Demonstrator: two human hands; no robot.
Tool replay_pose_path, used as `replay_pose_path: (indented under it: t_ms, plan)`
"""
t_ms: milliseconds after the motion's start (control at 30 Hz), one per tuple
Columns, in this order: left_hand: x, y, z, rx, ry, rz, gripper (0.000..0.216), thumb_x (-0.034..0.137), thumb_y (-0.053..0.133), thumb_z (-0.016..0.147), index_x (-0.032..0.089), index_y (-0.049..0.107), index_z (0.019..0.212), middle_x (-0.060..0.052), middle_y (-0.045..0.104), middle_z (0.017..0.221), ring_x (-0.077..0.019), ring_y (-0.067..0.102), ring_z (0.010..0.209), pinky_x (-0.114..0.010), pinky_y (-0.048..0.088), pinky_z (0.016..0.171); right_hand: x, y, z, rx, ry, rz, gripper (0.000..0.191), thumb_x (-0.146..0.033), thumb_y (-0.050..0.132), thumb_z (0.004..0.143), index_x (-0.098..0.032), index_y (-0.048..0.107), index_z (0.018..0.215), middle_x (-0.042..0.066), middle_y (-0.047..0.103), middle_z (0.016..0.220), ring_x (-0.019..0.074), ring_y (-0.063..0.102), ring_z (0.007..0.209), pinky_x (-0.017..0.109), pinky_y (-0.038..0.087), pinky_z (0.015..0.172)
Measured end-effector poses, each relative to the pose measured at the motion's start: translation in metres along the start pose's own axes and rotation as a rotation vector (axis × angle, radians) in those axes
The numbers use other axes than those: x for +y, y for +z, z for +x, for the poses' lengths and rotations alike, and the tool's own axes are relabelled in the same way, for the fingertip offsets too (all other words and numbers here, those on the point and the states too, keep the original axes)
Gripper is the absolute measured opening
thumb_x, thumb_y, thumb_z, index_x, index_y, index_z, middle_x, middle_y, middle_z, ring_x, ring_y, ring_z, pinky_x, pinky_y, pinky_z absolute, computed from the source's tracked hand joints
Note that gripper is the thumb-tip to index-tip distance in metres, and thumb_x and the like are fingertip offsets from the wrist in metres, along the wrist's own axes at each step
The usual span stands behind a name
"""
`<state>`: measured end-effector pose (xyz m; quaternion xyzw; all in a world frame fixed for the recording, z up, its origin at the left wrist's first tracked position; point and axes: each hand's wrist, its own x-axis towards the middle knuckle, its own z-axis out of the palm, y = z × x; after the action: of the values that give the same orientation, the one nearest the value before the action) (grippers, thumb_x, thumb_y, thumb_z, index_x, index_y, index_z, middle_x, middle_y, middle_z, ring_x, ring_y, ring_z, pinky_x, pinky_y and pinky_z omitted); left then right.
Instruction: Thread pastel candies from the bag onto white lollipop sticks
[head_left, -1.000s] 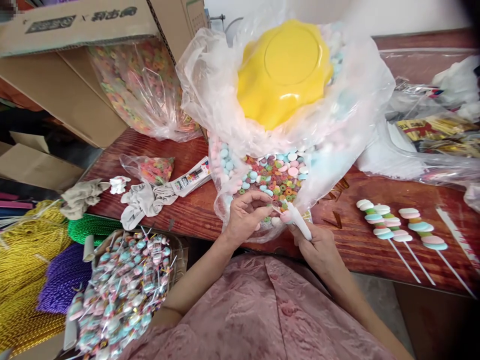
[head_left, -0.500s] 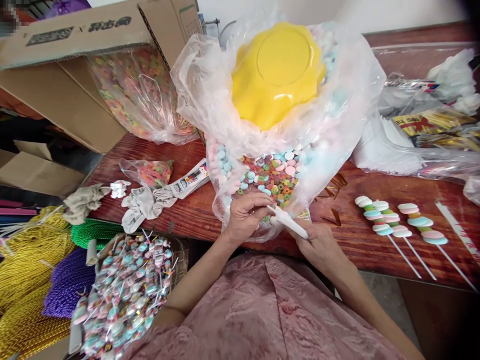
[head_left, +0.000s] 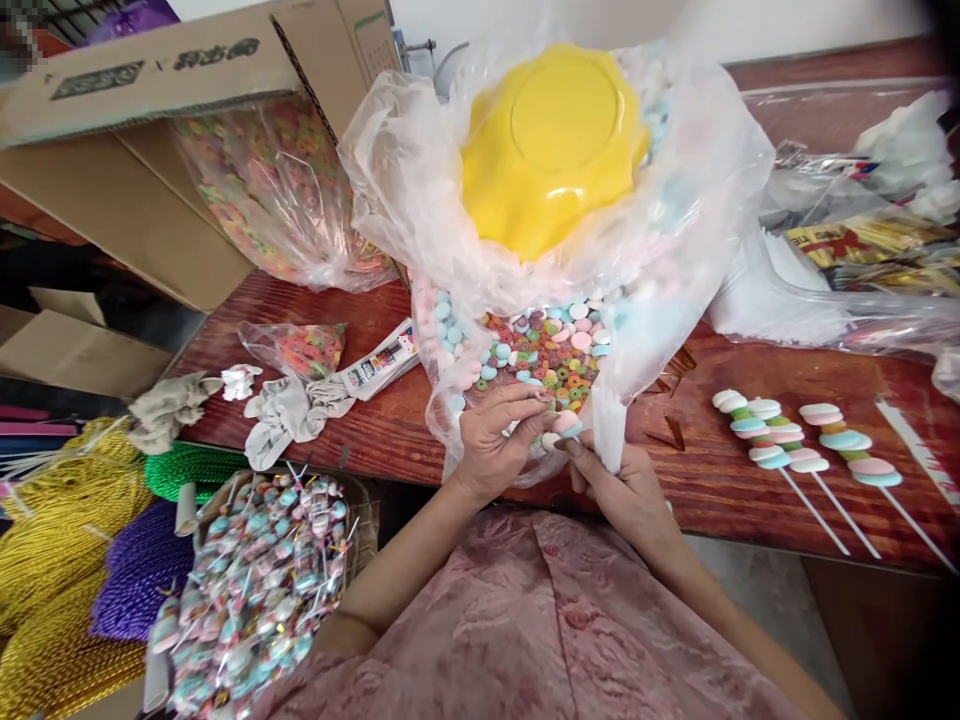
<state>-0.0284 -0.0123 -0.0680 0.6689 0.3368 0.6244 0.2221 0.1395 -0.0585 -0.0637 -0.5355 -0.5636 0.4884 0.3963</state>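
Observation:
My left hand [head_left: 493, 440] is closed in a pinch at a pink, white and blue marshmallow [head_left: 568, 424], over an open plastic bag. My right hand [head_left: 626, 490] grips a bundle of white paper sticks [head_left: 608, 430], tilted upright, its thumb close to the same marshmallow. Whether a stick runs into the marshmallow is hidden by the fingers. Beneath the hands, ring-shaped gummy candies [head_left: 536, 352] in several colours lie among loose pastel marshmallows. On the right, three finished-looking marshmallow skewers [head_left: 857, 450] with green gummies rest on the table.
An upturned yellow bowl [head_left: 559, 140] sits on the marshmallow bag [head_left: 697, 230]. Left are a cardboard box [head_left: 150, 200], a bag of gummy rings [head_left: 262, 200] and crumpled gloves [head_left: 289, 415]. A basket of wrapped skewers [head_left: 255, 590] stands below the table [head_left: 750, 500]. Twist-tie packs [head_left: 862, 240] lie right.
My right hand has turned the white stick bundle from lying slanted to nearly upright. A pink and blue marshmallow now shows between the hands. My left hand has shifted slightly.

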Motion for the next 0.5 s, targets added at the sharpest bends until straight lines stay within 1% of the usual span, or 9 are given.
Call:
replay_pose_path:
  t_ms: [67,133,233,300,367,400,433,500]
  plan:
    - [-0.001,-0.001,0.002,-0.047,0.022,0.014,0.021,0.013,0.076,0.084,0.021,0.077,0.104,-0.008,0.077,0.113,-0.0172,0.073,0.105,-0.030,0.060,0.093,-0.004,0.005,-0.001,0.014,-0.010,0.060,0.050,-0.060,0.058,0.092,-0.020,0.056,0.061,-0.001,0.052,0.052,0.0113,0.043,0.048,0.026,0.035,0.049]
    - [-0.002,-0.005,0.005,-0.121,-0.012,-0.029,0.023,0.016,0.073,0.088,0.023,0.077,0.109,-0.008,0.076,0.117,-0.0180,0.072,0.110,-0.031,0.058,0.097,-0.006,0.009,-0.002,0.038,-0.025,0.107,0.045,-0.055,0.059,0.093,-0.020,0.058,0.064,-0.002,0.051,0.053,0.0109,0.043,0.048,0.026,0.036,0.049]
    - [-0.001,-0.020,0.011,-0.232,-0.167,-0.104,0.022,0.023,0.070,0.091,0.025,0.077,0.112,-0.007,0.074,0.118,-0.0188,0.069,0.114,-0.032,0.056,0.099,-0.002,0.009,-0.001,0.111,-0.074,0.092,0.035,-0.047,0.060,0.093,-0.020,0.063,0.071,-0.002,0.053,0.058,0.0124,0.047,0.054,0.026,0.039,0.052]
    - [0.000,-0.035,0.011,-0.326,-0.282,-0.060,0.022,0.029,0.070,0.091,0.023,0.077,0.112,-0.008,0.074,0.115,-0.0195,0.070,0.108,-0.032,0.056,0.095,0.004,0.003,0.000,0.167,-0.106,0.019,0.030,-0.043,0.061,0.093,-0.020,0.066,0.075,0.000,0.058,0.063,0.0144,0.052,0.060,0.026,0.043,0.057]
    - [0.001,-0.049,0.004,-0.445,-0.346,0.114,0.027,0.035,0.073,0.088,0.020,0.076,0.110,-0.008,0.075,0.105,-0.0191,0.070,0.095,-0.031,0.057,0.086,0.011,-0.006,0.000,0.183,-0.126,-0.072,0.028,-0.041,0.062,0.093,-0.019,0.069,0.077,0.001,0.063,0.068,0.0162,0.056,0.065,0.028,0.046,0.061]
    - [0.002,-0.053,-0.002,-0.495,-0.344,0.235,0.029,0.037,0.074,0.087,0.018,0.075,0.109,-0.008,0.074,0.100,-0.0190,0.069,0.090,-0.032,0.056,0.084,0.015,-0.012,-0.001,0.175,-0.133,-0.113,0.029,-0.040,0.062,0.093,-0.019,0.069,0.075,0.001,0.063,0.069,0.0164,0.056,0.065,0.028,0.046,0.061]
    - [0.002,-0.056,-0.009,-0.527,-0.319,0.360,0.029,0.038,0.074,0.087,0.017,0.074,0.108,-0.008,0.072,0.098,-0.0195,0.067,0.089,-0.033,0.056,0.083,0.018,-0.016,-0.002,0.161,-0.137,-0.150,0.030,-0.039,0.062,0.093,-0.019,0.068,0.072,0.001,0.063,0.068,0.0161,0.056,0.063,0.028,0.046,0.060]
    - [0.003,-0.055,-0.025,-0.520,-0.216,0.575,0.025,0.037,0.069,0.090,0.016,0.073,0.104,-0.010,0.069,0.101,-0.0215,0.064,0.093,-0.036,0.055,0.085,0.022,-0.024,-0.006,0.135,-0.146,-0.212,0.032,-0.037,0.062,0.092,-0.018,0.065,0.066,0.001,0.062,0.064,0.0150,0.053,0.058,0.027,0.043,0.056]
